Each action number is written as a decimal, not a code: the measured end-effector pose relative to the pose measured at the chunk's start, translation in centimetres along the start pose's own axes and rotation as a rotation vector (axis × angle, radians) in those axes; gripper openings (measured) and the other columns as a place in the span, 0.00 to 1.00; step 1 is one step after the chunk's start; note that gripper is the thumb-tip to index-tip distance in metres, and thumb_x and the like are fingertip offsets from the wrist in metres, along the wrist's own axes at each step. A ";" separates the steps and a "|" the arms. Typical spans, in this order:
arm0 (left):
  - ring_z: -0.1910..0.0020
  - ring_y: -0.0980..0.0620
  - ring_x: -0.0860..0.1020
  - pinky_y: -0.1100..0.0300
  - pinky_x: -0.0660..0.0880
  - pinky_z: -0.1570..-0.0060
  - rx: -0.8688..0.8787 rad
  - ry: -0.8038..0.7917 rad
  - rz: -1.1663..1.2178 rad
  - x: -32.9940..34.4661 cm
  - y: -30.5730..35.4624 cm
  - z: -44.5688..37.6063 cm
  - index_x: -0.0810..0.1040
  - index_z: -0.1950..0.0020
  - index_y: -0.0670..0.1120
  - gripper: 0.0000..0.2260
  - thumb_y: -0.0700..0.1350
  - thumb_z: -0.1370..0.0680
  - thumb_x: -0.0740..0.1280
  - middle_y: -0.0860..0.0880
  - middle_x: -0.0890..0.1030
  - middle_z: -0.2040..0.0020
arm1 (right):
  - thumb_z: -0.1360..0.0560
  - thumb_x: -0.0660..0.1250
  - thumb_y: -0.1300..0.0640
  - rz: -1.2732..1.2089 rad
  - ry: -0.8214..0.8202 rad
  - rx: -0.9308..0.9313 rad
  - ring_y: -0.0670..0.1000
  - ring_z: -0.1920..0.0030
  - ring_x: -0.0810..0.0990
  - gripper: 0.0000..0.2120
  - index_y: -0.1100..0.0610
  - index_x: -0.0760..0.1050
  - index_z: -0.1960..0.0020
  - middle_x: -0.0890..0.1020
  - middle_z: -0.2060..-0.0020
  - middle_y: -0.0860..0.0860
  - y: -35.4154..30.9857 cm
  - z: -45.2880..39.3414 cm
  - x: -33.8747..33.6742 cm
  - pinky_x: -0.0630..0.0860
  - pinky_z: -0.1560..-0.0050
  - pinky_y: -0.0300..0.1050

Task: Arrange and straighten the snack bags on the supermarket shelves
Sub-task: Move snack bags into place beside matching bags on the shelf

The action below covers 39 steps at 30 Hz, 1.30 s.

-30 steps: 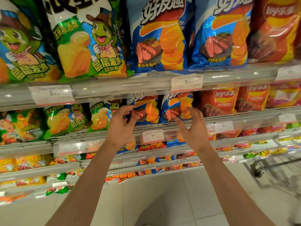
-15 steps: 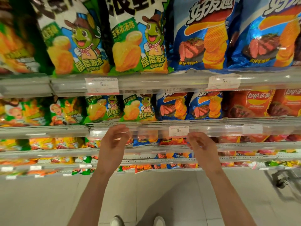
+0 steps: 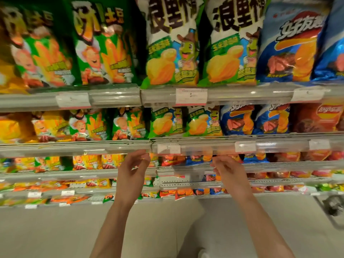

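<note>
My left fingers hang loosely curled and released, holding nothing that I can make out, their tips just under the front rail of the second shelf. My right fingers are loosely curled too and also empty as far as the blur lets me tell. The left hand and the right hand float side by side in front of the third shelf down, apart from each other and from any packet.

The snack bags sit all around them. At 12 o'clock from my hands stand the green cartoon bags on the second shelf; at 1 o'clock the blue bags; at 11 o'clock the green-and-orange bags. Small red and blue packets lie just behind my fingers, under the rail.

I judge that I am between bags, choosing the next row to tidy. The next move calls for reaching past a rail lip and closing on a bag's sides without crushing it.

The rails with their price tags jut forward, so my knuckles could catch on them. Open room lies toward 6 o'clock over the bare floor; a cart wheel sits at 4 o'clock.
</note>
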<state>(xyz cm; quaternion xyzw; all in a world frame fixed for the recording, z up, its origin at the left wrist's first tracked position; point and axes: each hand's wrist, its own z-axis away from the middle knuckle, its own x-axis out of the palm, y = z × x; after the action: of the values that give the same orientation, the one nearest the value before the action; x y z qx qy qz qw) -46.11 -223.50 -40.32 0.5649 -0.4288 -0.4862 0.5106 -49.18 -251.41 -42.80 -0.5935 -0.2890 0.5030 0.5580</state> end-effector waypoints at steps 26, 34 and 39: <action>0.49 0.55 0.83 0.61 0.78 0.49 -0.050 -0.047 0.000 1.7 -6.2 2.2 0.82 0.49 0.51 0.05 0.40 0.20 0.71 0.56 0.85 0.53 | 0.19 0.68 0.61 -0.073 0.087 0.081 0.49 0.56 0.85 0.05 0.58 0.82 0.50 0.87 0.61 0.51 3.5 1.9 0.6 0.82 0.52 0.41; 0.52 0.58 0.82 0.65 0.78 0.52 -0.001 0.018 -0.059 11.1 -11.1 2.0 0.81 0.48 0.52 0.07 0.40 0.20 0.71 0.56 0.85 0.55 | 0.19 0.66 0.64 -0.136 0.065 0.127 0.45 0.58 0.84 0.06 0.59 0.81 0.49 0.86 0.55 0.56 11.3 -4.0 -4.6 0.80 0.53 0.36; 0.52 0.62 0.81 0.68 0.77 0.53 0.020 -0.023 -0.130 16.6 -17.7 -0.9 0.81 0.48 0.51 0.06 0.40 0.20 0.71 0.60 0.84 0.54 | 0.20 0.65 0.64 0.008 0.095 0.011 0.48 0.56 0.82 0.11 0.50 0.81 0.54 0.85 0.58 0.49 16.4 -9.5 -5.2 0.79 0.50 0.44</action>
<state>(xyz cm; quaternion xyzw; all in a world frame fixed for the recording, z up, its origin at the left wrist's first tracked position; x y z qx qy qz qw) -42.82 -237.69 -59.75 0.5910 -0.4018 -0.5206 0.4672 -45.72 -263.08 -58.20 -0.6148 -0.2569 0.4780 0.5723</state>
